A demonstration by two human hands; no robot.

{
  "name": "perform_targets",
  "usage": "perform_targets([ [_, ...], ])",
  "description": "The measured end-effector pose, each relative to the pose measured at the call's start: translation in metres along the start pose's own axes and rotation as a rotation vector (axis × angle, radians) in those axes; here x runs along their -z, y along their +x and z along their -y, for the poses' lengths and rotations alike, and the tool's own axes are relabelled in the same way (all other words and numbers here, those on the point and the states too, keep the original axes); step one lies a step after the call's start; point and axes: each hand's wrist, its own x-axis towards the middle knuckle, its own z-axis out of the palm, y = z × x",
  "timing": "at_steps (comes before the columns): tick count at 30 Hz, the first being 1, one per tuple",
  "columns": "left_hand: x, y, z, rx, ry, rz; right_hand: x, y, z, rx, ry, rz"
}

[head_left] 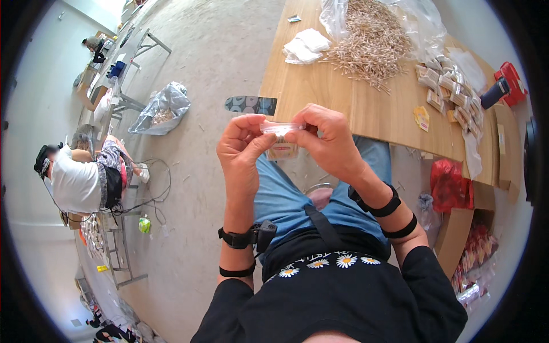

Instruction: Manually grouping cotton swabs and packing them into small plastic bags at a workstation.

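Above my lap, a small clear plastic bag [283,151] hangs between both hands, with pale sticks that look like cotton swabs inside. My left hand [241,143] pinches the left end of its top edge between thumb and fingers. The right end is gripped the same way by my right hand [330,137]. Beyond, on the wooden table [320,91], lies a big heap of loose wooden-stick cotton swabs [372,48] on clear plastic sheeting. A stack of flat white bags [307,46] rests left of the heap.
Filled small packs [449,86] are piled at the table's right, near a dark blue cylinder [495,93] and a red object [510,83]. Below stand a red bag [452,186] and a cardboard box [454,240]. A clear sack [163,108] sits on the floor; a person [80,183] works far left.
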Motion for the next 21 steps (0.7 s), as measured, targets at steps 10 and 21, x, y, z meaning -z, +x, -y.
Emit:
perform_targets([
  [10,0.003,0.004,-0.004,-0.028,0.073,0.030,0.005,-0.001,0.005,0.044,0.044,-0.050],
  [21,-0.012,0.027,0.025,-0.040,0.086,0.040,0.022,0.012,-0.019,0.210,-0.179,-0.099],
])
